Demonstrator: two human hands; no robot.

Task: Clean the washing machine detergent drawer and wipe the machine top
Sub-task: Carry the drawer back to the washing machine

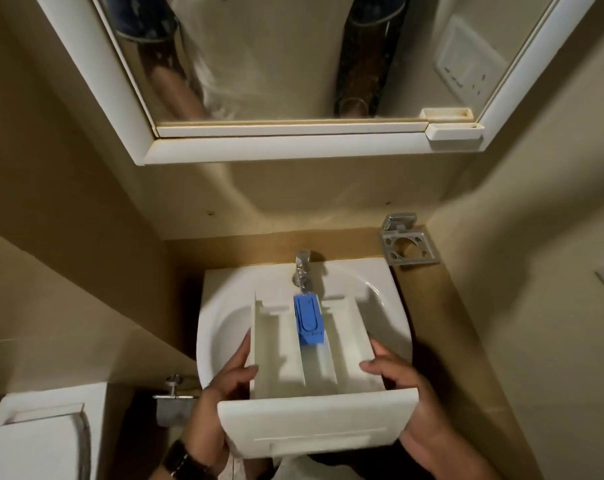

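I hold the white detergent drawer (314,368) level over a white washbasin (383,299), its front panel toward me. A blue insert (309,322) sits in its middle compartment, right under the chrome tap (302,268). My left hand (220,396) grips the drawer's left side, thumb along the wall. My right hand (408,403) grips the right side, fingers curled over the rim near the front panel. No water is visibly running. The washing machine is not in view.
A white-framed mirror cabinet (276,147) hangs above the basin. A metal tumbler holder (408,244) is fixed to the wall at right. A white toilet cistern (33,441) stands at lower left, with a chrome fitting (174,396) beside it.
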